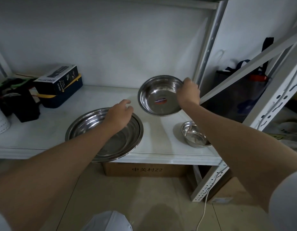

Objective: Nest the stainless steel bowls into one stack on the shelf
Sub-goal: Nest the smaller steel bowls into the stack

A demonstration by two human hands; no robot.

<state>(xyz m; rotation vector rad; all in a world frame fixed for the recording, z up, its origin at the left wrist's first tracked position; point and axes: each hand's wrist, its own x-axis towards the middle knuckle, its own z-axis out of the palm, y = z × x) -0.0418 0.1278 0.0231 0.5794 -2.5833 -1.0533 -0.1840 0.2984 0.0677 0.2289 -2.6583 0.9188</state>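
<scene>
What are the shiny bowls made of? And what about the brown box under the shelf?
The big bowl, the tilted bowl gripped by the right hand and the little bowl look like polished steel: silvery grey, with mirror-like glints and reflections inside. The box looks like plain cardboard: dull brown, matte, with printing on its side.

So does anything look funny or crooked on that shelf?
Yes: the big bowl sticks out past the front edge of the shelf. The middle bowl is tipped up steeply, but only because the right hand holds its rim.
</scene>
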